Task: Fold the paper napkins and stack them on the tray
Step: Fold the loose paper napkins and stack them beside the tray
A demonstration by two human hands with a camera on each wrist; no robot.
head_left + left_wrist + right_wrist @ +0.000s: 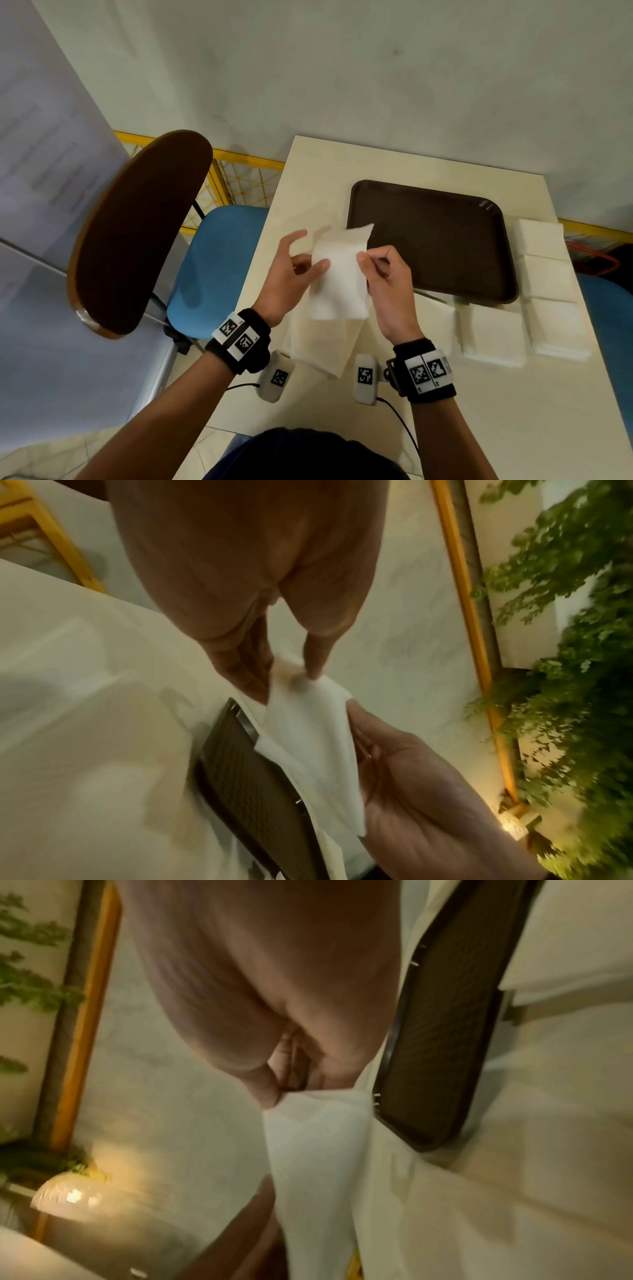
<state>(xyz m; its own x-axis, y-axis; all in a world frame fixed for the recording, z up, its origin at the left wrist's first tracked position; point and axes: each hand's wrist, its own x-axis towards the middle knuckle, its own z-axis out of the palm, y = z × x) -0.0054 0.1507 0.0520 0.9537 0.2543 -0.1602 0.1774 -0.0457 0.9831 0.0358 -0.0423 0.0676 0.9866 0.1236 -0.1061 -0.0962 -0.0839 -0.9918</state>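
Note:
I hold a white paper napkin (339, 274) upright in the air just left of the dark brown tray (435, 240), whose surface is bare. My left hand (317, 262) pinches the napkin's left edge, thumb on the front and fingers behind. My right hand (363, 257) pinches its right edge near the top. In the left wrist view the left hand (303, 673) grips the napkin (315, 737) above the tray (246, 783). The right wrist view shows the right hand (279, 1099) pinching the napkin (315, 1150) beside the tray (445, 1042). Another napkin (325, 346) lies flat under my hands.
Several stacks of white napkins (548, 281) line the table's right edge and the tray's near side (493, 335). Two small white tagged devices (275, 377) (366, 377) sit at the near edge. A chair with a blue seat (219, 267) stands left of the table.

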